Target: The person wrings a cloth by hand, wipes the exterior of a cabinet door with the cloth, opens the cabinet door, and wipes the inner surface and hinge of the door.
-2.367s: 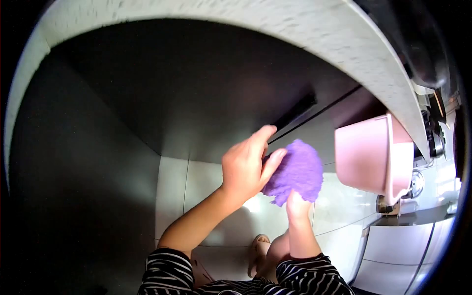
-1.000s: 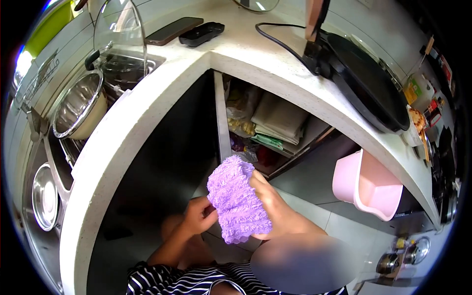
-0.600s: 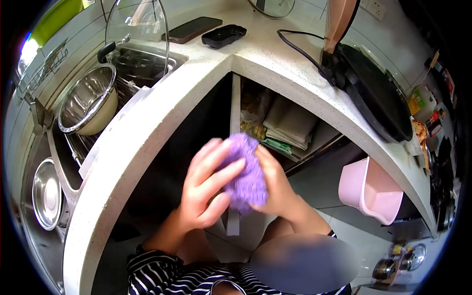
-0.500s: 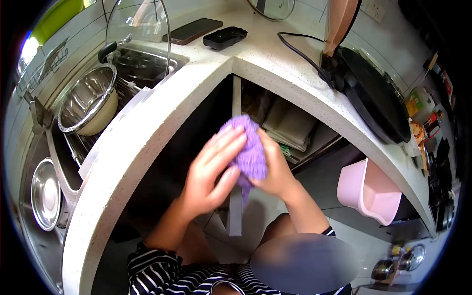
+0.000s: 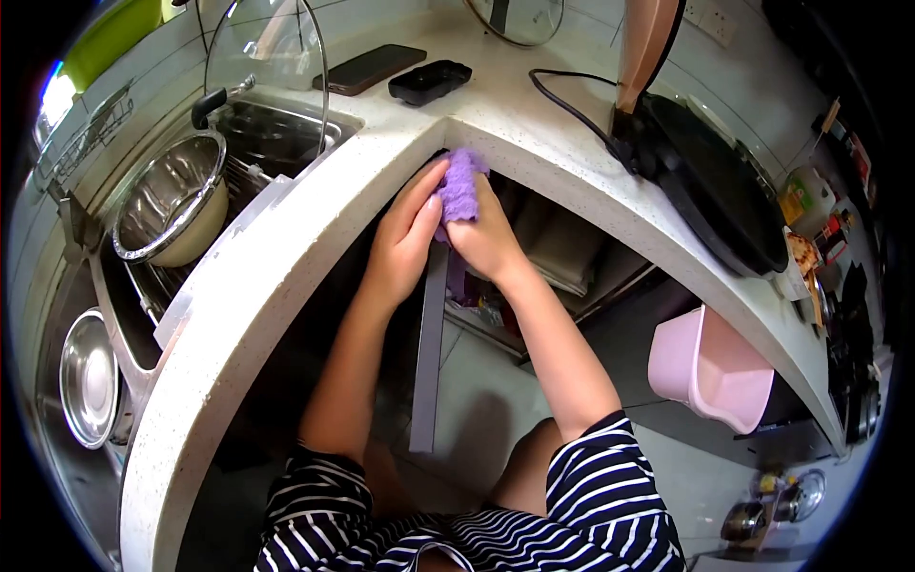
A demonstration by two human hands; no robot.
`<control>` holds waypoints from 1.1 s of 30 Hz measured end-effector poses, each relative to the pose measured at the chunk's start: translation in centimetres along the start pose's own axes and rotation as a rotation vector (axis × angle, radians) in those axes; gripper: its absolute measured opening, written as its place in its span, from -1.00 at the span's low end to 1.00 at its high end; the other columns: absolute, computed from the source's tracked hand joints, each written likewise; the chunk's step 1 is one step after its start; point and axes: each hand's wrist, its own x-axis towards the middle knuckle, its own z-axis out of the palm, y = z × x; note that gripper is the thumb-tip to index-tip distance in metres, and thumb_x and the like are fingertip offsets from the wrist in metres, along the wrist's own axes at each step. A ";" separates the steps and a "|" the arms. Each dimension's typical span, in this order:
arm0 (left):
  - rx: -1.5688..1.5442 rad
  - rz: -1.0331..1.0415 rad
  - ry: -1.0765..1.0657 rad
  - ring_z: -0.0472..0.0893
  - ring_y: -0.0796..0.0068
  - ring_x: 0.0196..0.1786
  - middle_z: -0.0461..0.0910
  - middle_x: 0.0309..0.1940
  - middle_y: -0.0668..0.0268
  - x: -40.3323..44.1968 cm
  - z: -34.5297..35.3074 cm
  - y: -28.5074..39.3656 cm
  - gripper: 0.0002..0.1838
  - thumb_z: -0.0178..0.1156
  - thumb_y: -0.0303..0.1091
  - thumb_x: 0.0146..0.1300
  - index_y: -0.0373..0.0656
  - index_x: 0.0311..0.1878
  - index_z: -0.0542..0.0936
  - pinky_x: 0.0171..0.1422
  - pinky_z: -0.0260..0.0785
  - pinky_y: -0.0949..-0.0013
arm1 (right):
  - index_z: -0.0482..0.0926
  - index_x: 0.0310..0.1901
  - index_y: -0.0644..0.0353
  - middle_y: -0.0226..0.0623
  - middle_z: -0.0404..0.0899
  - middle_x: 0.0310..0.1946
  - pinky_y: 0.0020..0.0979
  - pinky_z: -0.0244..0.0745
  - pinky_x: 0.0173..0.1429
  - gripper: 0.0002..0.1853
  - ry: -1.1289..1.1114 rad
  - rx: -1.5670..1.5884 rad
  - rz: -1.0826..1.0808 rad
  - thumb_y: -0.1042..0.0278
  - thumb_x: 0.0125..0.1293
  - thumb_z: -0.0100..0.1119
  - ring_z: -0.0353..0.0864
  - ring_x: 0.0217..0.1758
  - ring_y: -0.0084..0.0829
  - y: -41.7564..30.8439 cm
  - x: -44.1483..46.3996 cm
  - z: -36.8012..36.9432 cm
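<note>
Both my hands press a fluffy purple cloth (image 5: 460, 191) around the top edge of an open cabinet door (image 5: 431, 353), right under the corner of the speckled counter (image 5: 238, 286). My left hand (image 5: 405, 234) lies on the left side of the door, its fingers together and pointing up against the cloth. On the other side, my right hand (image 5: 484, 229) grips the cloth, which covers part of its fingers. Behind my right hand, the open cabinet shows folded light material (image 5: 562, 250) and some bags, partly hidden by my forearm.
A pink bin (image 5: 710, 370) hangs at the right cabinet front. On the counter are a black pan (image 5: 710, 181), a cable, a phone (image 5: 370, 69) and a black tray (image 5: 430, 82). Leftward, a steel bowl (image 5: 172, 195) and a glass lid (image 5: 267, 76) stand by the sink.
My hands and the cloth have moved up and away from my body, along the door edge to the counter's corner. The door has swung slightly left at its near end.
</note>
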 end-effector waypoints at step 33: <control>0.104 0.047 0.068 0.42 0.29 0.21 0.47 0.12 0.09 -2.4 0.0 1.1 -0.68 -0.06 -0.48 0.31 -0.30 0.09 0.49 0.31 0.16 0.36 | 0.39 -0.07 0.32 -0.07 0.48 -0.20 -0.34 0.38 0.00 -0.65 0.022 0.248 0.116 0.51 0.04 0.09 0.50 -0.12 -0.22 -1.6 -3.0 0.3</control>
